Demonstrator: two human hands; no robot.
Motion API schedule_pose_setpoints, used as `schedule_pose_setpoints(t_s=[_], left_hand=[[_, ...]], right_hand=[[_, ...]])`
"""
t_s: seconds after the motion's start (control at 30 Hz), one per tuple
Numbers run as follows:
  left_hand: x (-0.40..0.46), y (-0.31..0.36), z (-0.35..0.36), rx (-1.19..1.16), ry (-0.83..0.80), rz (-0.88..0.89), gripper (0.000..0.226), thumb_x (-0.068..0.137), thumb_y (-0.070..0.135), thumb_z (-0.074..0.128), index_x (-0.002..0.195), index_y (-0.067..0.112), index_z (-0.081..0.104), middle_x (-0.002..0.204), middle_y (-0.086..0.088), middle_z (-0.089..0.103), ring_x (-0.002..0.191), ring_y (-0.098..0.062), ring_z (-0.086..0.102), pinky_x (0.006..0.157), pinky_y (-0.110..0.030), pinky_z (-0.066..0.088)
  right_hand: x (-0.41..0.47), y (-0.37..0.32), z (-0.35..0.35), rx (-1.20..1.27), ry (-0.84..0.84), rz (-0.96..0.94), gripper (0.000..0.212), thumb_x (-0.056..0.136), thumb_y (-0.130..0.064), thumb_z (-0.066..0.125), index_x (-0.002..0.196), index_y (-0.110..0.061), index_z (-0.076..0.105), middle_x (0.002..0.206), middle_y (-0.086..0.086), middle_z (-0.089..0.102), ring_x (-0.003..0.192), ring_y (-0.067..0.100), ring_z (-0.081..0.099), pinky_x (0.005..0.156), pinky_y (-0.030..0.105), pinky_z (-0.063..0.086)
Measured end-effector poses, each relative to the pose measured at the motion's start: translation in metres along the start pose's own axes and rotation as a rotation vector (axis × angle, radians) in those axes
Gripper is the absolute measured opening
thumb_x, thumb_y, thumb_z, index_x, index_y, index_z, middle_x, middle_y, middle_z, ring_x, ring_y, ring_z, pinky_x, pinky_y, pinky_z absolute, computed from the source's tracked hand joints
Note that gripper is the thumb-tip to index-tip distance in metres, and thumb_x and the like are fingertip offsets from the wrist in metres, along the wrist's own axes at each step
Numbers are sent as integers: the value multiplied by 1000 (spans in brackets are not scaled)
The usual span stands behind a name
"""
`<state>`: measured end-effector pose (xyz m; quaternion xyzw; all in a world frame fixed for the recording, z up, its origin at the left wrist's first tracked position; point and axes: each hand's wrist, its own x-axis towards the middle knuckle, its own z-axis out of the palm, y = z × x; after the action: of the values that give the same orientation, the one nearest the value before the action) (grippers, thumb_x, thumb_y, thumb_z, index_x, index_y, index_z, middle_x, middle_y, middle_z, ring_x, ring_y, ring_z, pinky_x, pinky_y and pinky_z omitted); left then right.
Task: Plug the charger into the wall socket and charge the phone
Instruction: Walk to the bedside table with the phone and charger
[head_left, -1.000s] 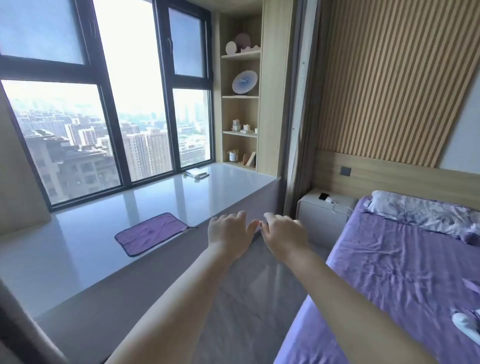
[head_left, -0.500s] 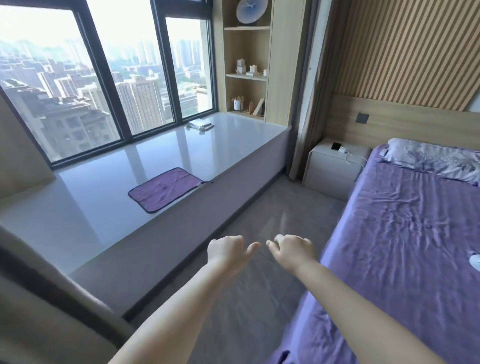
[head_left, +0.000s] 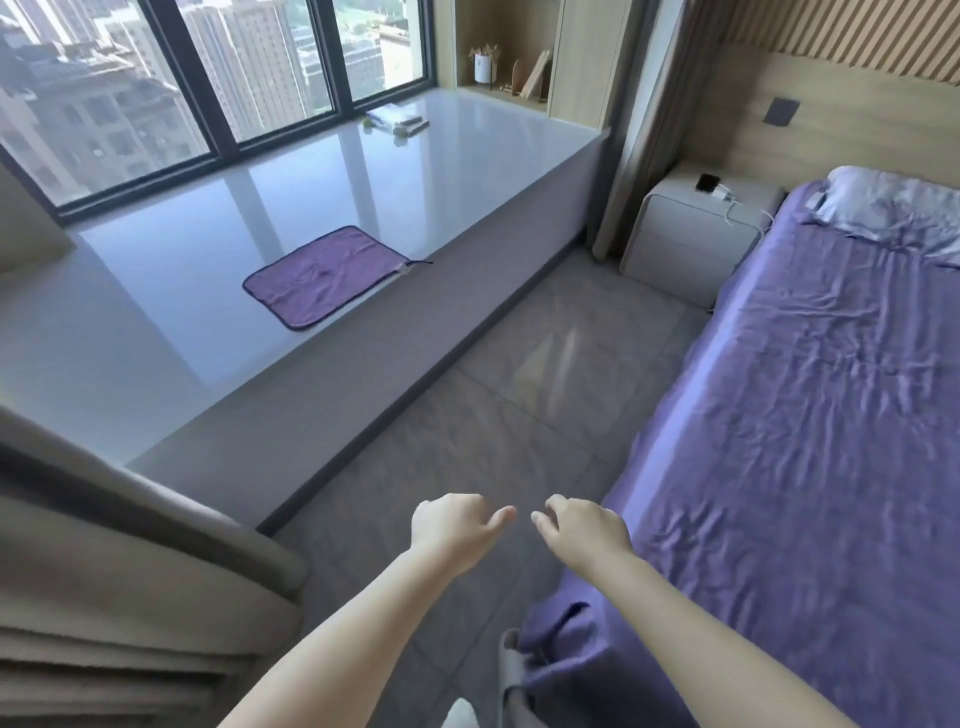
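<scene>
Grey tile floor (head_left: 545, 374) runs as an open lane between the window bench (head_left: 363, 171) and purple bed (head_left: 810, 415). Left hand (head_left: 454, 525) and right hand (head_left: 584, 527) hang loosely curled, holding nothing. Phone (head_left: 707, 182) and white charger (head_left: 722, 194) sit on the nightstand (head_left: 685, 228), under the wall socket (head_left: 781, 111).

Glossy window ledge (head_left: 441, 171), creased purple cloth bedsheet (head_left: 810, 415), wood headboard (head_left: 841, 119)
</scene>
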<state>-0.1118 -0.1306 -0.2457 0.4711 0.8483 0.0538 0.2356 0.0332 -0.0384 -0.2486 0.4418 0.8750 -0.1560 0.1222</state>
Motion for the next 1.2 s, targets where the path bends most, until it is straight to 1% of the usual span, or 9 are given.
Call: schedule_pose_setpoints(t_s=[0.13, 0.27, 0.33, 0.4, 0.63, 0.8, 0.97, 1.07, 1.2], left_hand=[[13, -7, 6, 23, -33, -28, 54, 86, 61, 33, 53, 18, 36, 55, 5, 49, 60, -21, 50, 56, -32, 27], [40, -7, 3, 36, -50, -44, 55, 85, 59, 33, 53, 15, 38, 66, -2, 64, 75, -25, 65, 56, -32, 28], [52, -4, 3, 43, -65, -50, 55, 85, 59, 34, 52, 15, 36, 65, -3, 63, 76, -25, 65, 56, -31, 28], [64, -2, 5, 67, -88, -46, 55, 85, 59, 34, 52, 15, 35, 72, -4, 68, 76, -26, 65, 56, -31, 29], [99, -6, 18, 121, -195, -32, 49, 83, 57, 36, 62, 15, 48, 81, -3, 71, 80, -25, 65, 59, -29, 36], [156, -12, 5, 152, -245, 44, 52, 82, 56, 37, 68, 10, 57, 84, -4, 73, 82, -26, 67, 61, -29, 39], [228, -26, -22, 233, -301, 178, 44, 84, 56, 38, 64, 18, 50, 85, -1, 72, 82, -25, 66, 63, -29, 41], [273, -31, -45, 269, -279, 250, 44, 84, 55, 39, 66, 18, 51, 85, -2, 72, 82, -26, 66, 62, -29, 41], [321, -36, -69, 236, -281, 267, 39, 85, 55, 40, 70, 22, 53, 85, 2, 69, 84, -23, 65, 63, -29, 41]], right_hand=[[18, 3, 11, 30, -61, 7, 42, 95, -47, 33, 108, -15, 57, 111, 8, 69, 106, 28, 62, 81, 35, 45], [41, 11, 14, 65, -86, 10, 42, 95, -47, 34, 107, -15, 58, 111, 7, 69, 106, 27, 62, 81, 34, 46], [53, 16, 16, 75, -107, 8, 43, 95, -47, 33, 108, -15, 59, 113, 7, 69, 108, 28, 61, 83, 35, 46], [65, 19, 17, 76, -130, 4, 43, 95, -47, 33, 107, -15, 59, 114, 7, 68, 108, 28, 61, 83, 35, 45], [103, 25, 11, 20, -178, 22, 41, 96, -41, 32, 102, -12, 60, 113, 7, 67, 105, 30, 61, 83, 35, 44], [143, 21, 3, 38, -216, 122, 40, 96, -40, 33, 105, -13, 60, 114, 6, 67, 105, 29, 62, 82, 34, 45], [200, -3, -14, 138, -226, 265, 39, 94, -39, 35, 105, -14, 63, 115, 6, 66, 105, 29, 62, 79, 32, 45], [238, -19, -29, 178, -179, 305, 37, 94, -38, 36, 103, -15, 62, 115, 5, 66, 104, 28, 62, 77, 32, 44], [272, -29, -51, 184, -103, 351, 35, 94, -37, 36, 102, -14, 61, 113, 6, 67, 103, 29, 62, 78, 32, 43]])
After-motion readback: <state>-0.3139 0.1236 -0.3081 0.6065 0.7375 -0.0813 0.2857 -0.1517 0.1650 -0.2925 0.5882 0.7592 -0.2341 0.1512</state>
